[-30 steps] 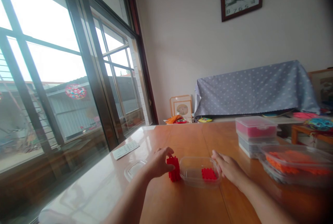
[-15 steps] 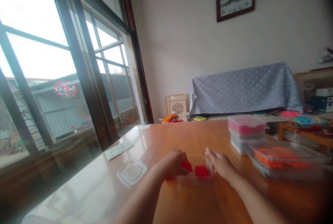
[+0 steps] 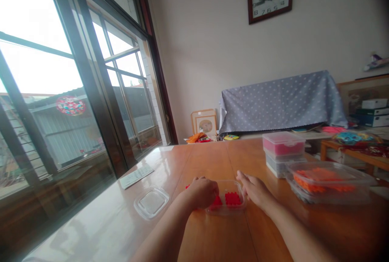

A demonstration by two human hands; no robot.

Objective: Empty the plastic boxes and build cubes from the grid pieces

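Observation:
A small clear plastic box (image 3: 240, 207) stands on the wooden table (image 3: 212, 160) in front of me, with red bricks (image 3: 233, 199) lying in it. My left hand (image 3: 201, 192) is curled over the box's left end, its fingers closed on a red brick piece (image 3: 216, 201) that it holds down inside the box. A bit of red shows just behind that hand. My right hand (image 3: 254, 189) rests against the box's right side, fingers bent along the wall, steadying it.
The box's clear lid (image 3: 151, 202) lies to the left, a paper slip (image 3: 136, 175) beyond it. Stacked lidded boxes of pink and grey pieces (image 3: 283, 153) and a wide box of orange pieces (image 3: 328, 181) stand at the right. A large window runs along the left.
My left hand has carried the red brick piece from the table beside the box into the box. The right hand has stayed on the box's right side.

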